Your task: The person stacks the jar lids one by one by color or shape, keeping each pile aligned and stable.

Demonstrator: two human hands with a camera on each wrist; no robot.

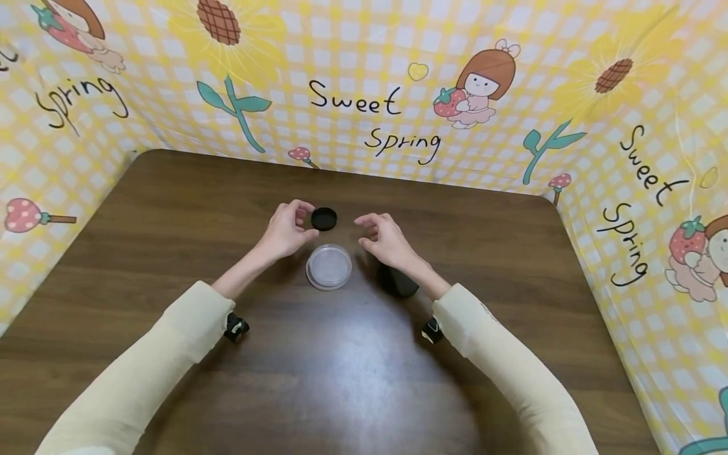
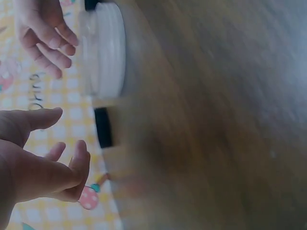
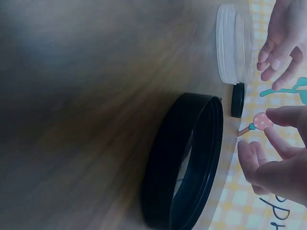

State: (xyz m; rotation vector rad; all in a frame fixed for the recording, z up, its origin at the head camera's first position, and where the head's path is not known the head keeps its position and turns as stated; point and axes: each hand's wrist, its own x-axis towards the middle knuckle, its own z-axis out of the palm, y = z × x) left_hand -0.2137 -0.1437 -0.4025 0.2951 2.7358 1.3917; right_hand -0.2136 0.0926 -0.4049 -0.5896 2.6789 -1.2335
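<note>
My left hand (image 1: 287,229) is at the left side of a small round black cap (image 1: 324,218), thumb and fingers spread apart and holding nothing. In the left wrist view, that cap (image 2: 103,127) stands on the wood beyond the fingers. Across from it, my right hand (image 1: 387,239) hovers with loosely bent, empty fingers. Between the hands and nearer to me sits a clear, round, shallow plastic container (image 1: 329,267). Below the right wrist lies a larger black ring-shaped lid (image 3: 184,163), partly hidden by the forearm in the head view.
A dark brown wooden table (image 1: 273,379) bears everything. Around its back and sides hangs a yellow checked cloth (image 1: 364,38) with flowers and lettering. Small black wrist cameras (image 1: 236,328) are strapped at both cream sleeves.
</note>
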